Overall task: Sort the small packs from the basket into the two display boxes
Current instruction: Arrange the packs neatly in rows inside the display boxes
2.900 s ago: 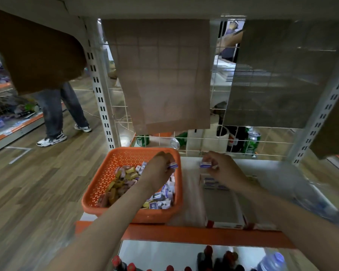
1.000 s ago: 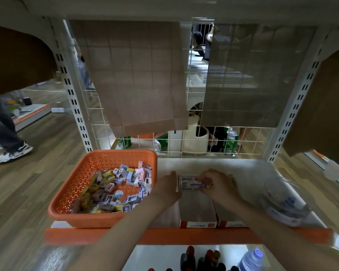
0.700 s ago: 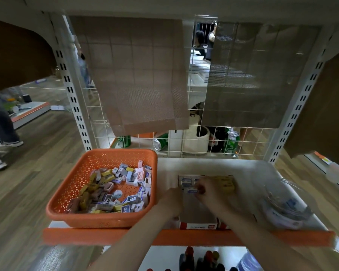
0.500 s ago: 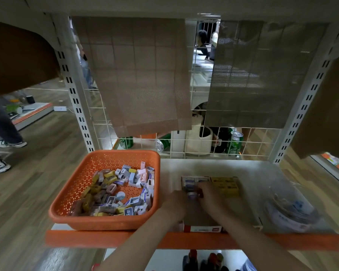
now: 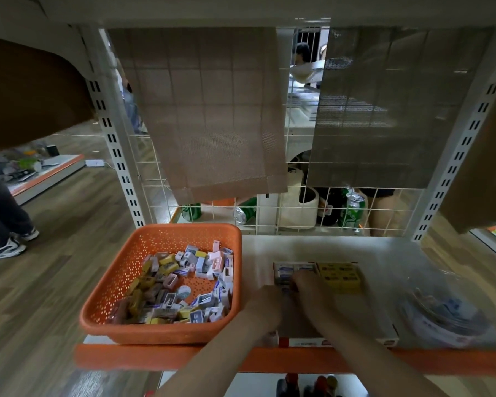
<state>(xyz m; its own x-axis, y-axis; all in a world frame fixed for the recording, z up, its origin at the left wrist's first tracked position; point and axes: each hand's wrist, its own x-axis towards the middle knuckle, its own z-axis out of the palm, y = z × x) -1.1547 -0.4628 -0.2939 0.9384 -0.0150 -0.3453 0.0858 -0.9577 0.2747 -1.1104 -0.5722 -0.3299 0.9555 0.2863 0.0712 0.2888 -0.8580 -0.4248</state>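
Observation:
An orange basket (image 5: 118, 285) on the shelf's left holds several small packs (image 5: 184, 287), yellow, pink and blue-and-white. To its right stand two shallow cardboard display boxes. The left box (image 5: 297, 320) has a row of blue-and-white packs (image 5: 287, 271) at its back. The right box (image 5: 364, 313) has yellow packs (image 5: 338, 277) at its back. Both hands reach into the left box. My right hand (image 5: 312, 292) pinches a blue-and-white pack at the front of the row. My left hand (image 5: 265, 306) is knuckles-up beside it, its fingertips hidden.
A clear plastic bag (image 5: 447, 313) with goods lies at the shelf's right. The orange shelf edge (image 5: 155, 358) runs along the front, with bottles (image 5: 307, 385) below. A wire grid (image 5: 269, 213) with green cans behind closes the back. A person's legs (image 5: 3, 224) stand at far left.
Both hands came from the basket to the left display box. Over the last second they drew back from its far end to the front of the blue-and-white row.

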